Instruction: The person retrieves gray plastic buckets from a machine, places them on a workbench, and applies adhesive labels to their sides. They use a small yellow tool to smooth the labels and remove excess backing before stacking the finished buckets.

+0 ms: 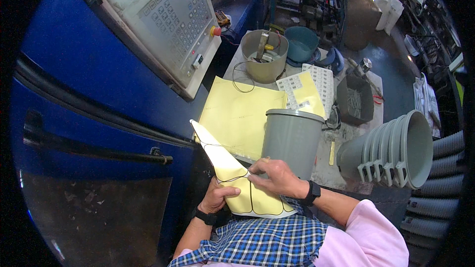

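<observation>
Holding yellow sheet (pixel 220 160) beside cluttered workshop table (pixel 346 133).

We wear a plaid apron-like garment (pixel 262 240) in blue, blk & white checks across our front, w/ a plain pale-pink sleeve (pixel 376 237) on the R side, loose & softly creased, ending abt. at elbow. On the L only a bit of pink shows. Our L hand (pixel 216 198) & R hand (pixel 281 176) are bare, as are the forearms. Blk L wristband (pixel 205 216); R wrist has a blk watch-like band (pixel 312 193), dark-faced, details too small to tell.
</observation>
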A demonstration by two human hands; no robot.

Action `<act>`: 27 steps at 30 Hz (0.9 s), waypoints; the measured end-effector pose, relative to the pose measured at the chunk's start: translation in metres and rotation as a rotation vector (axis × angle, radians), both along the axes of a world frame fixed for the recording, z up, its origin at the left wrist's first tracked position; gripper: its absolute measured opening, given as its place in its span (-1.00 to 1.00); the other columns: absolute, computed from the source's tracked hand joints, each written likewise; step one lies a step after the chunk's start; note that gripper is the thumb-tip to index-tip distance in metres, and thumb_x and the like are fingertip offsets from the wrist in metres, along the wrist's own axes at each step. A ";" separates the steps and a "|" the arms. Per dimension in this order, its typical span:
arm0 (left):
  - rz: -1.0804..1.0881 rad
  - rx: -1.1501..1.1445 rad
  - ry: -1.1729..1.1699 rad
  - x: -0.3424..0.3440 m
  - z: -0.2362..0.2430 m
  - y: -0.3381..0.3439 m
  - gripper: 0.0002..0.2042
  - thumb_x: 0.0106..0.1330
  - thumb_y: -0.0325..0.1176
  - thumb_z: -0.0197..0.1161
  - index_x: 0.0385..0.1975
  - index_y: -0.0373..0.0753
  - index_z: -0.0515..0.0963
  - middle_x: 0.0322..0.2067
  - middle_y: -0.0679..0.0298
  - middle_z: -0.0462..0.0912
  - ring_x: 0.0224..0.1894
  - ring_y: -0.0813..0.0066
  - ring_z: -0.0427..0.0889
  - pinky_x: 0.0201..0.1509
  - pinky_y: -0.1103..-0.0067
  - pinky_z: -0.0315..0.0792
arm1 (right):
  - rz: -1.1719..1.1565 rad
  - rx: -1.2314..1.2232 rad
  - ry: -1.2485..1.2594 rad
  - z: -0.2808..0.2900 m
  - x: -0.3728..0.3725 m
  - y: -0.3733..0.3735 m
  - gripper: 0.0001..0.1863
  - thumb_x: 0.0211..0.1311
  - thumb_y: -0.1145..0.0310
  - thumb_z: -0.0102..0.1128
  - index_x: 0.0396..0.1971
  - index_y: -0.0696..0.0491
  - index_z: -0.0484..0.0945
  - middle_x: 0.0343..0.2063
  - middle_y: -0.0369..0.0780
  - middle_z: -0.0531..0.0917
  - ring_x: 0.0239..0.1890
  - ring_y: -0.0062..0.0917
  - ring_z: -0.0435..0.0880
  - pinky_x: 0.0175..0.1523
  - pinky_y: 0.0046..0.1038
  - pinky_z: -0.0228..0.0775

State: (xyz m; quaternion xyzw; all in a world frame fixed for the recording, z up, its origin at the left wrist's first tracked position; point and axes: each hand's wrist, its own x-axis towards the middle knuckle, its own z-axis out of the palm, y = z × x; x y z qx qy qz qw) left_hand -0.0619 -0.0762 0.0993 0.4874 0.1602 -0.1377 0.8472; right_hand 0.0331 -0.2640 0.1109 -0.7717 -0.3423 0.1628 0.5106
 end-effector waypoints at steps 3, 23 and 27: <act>0.006 0.027 0.014 0.002 0.002 0.003 -0.54 -0.10 -0.57 0.22 -0.07 -0.34 0.48 -0.15 0.20 0.60 -0.10 0.38 0.56 0.06 0.52 0.39 | 0.028 0.044 0.156 -0.003 0.008 0.003 -0.83 0.13 0.34 0.19 -0.37 0.14 0.60 -0.50 -0.12 0.64 -0.43 -0.39 0.63 -0.32 -0.43 0.44; -0.113 0.001 0.055 0.040 -0.007 0.049 -0.59 -0.05 -0.60 0.20 -0.09 -0.39 0.52 -0.18 0.20 0.63 -0.15 0.44 0.60 0.01 0.56 0.42 | 0.026 -0.190 0.030 0.009 0.037 0.039 -0.80 0.06 0.30 0.24 -0.39 0.11 0.56 -0.46 -0.12 0.60 -0.36 -0.26 0.59 -0.25 -0.31 0.42; -0.152 0.001 0.067 0.050 -0.010 0.058 -0.58 -0.05 -0.61 0.20 -0.08 -0.39 0.52 -0.18 0.21 0.63 -0.15 0.44 0.59 0.00 0.56 0.41 | -0.065 -0.145 0.203 0.002 0.043 0.044 -0.83 0.08 0.35 0.21 -0.39 0.15 0.58 -0.51 -0.09 0.62 -0.43 -0.27 0.62 -0.30 -0.37 0.45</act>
